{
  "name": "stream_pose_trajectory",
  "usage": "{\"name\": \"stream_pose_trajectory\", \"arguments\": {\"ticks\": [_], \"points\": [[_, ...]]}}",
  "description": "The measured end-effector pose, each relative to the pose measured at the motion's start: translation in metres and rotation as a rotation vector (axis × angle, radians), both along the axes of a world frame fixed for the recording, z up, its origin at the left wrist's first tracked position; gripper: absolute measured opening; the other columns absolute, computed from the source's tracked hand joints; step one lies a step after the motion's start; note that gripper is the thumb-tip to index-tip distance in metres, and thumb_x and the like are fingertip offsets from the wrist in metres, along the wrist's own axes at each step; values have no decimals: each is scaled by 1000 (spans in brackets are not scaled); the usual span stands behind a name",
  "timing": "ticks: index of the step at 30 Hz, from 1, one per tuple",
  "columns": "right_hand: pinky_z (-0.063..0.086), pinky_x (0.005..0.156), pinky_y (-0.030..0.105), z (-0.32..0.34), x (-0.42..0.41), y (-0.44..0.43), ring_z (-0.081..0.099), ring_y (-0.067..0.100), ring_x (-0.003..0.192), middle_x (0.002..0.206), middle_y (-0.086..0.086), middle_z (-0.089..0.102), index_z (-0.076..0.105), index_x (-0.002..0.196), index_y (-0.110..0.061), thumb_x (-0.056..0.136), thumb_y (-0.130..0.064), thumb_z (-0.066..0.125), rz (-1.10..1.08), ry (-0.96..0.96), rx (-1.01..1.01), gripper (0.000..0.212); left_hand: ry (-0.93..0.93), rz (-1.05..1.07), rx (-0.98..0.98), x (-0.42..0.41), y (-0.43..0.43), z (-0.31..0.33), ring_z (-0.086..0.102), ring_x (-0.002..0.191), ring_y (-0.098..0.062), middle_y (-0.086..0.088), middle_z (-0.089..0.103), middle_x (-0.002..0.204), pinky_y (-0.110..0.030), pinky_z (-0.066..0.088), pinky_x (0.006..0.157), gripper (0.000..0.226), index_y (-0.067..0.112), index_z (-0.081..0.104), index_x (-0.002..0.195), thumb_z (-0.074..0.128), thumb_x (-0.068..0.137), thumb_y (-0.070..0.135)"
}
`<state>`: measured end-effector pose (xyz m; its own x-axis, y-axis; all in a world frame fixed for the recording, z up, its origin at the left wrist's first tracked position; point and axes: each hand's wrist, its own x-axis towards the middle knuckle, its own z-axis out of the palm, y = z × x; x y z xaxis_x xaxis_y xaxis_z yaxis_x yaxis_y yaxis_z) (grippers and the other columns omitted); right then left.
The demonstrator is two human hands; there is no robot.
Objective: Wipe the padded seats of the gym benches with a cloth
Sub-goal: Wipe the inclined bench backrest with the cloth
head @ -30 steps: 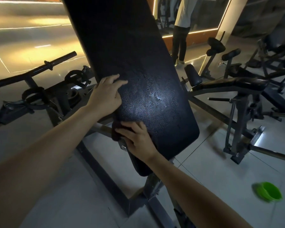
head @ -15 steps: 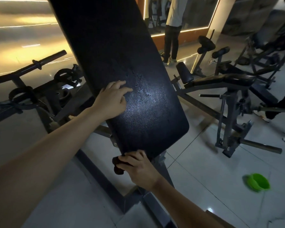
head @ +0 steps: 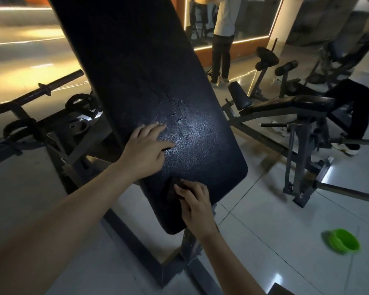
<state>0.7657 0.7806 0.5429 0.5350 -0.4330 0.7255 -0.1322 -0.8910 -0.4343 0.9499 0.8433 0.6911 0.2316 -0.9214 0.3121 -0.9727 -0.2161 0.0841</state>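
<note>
A long black padded bench pad (head: 149, 86) slopes up and away from me through the middle of the view. My left hand (head: 146, 151) lies flat on its left side, fingers spread, holding nothing. My right hand (head: 193, 204) presses a small dark cloth (head: 172, 189) against the pad's lower end; most of the cloth is hidden under my fingers. A second black padded bench (head: 290, 103) stands to the right.
The bench's steel frame (head: 136, 241) runs across the tiled floor below the pad. A barbell and weight plates (head: 51, 88) lie to the left. A green bowl (head: 342, 241) sits on the floor at right. One person (head: 222, 39) stands behind; another's leg (head: 354, 107) is at right.
My right hand has carried the cloth from under the pad's bottom edge up onto its lower face. My left hand has stayed on the pad. A person has stepped in at right.
</note>
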Motion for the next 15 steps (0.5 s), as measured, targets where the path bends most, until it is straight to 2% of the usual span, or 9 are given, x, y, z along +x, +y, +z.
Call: {"name": "stream_pose_trajectory", "arguments": {"ticks": [5, 9, 11, 15], "points": [[36, 102, 21, 4, 3, -39, 45, 15, 112, 119, 10, 61, 69, 116, -5, 82, 8, 67, -200, -133, 151, 37, 81, 28, -52, 2, -3, -6, 19, 147, -18, 2, 33, 156, -28, -8, 116, 48, 42, 66, 120, 48, 77, 33], [33, 102, 16, 7, 3, -52, 42, 13, 112, 117, 11, 60, 69, 117, -4, 85, 7, 65, -284, -159, 221, 34, 49, 9, -39, 1, -4, -10, 12, 150, -17, 0, 26, 160, -31, -12, 118, 47, 43, 62, 126, 49, 82, 32], [36, 99, 21, 9, 1, -69, 43, 17, 111, 116, 12, 59, 69, 117, -5, 86, 6, 64, -366, -179, 285, 33, 35, -3, -24, -1, -3, -11, 8, 151, -17, -1, 21, 162, -35, -12, 119, 46, 43, 59, 130, 51, 87, 28], [41, 99, 40, 19, -2, -123, 51, 35, 109, 114, 18, 58, 67, 119, -9, 83, -8, 55, -547, -194, 453, 38, 25, -6, 2, -6, -4, -7, 1, 151, -17, -2, 14, 164, -41, -10, 121, 48, 41, 54, 136, 53, 91, 24]]}}
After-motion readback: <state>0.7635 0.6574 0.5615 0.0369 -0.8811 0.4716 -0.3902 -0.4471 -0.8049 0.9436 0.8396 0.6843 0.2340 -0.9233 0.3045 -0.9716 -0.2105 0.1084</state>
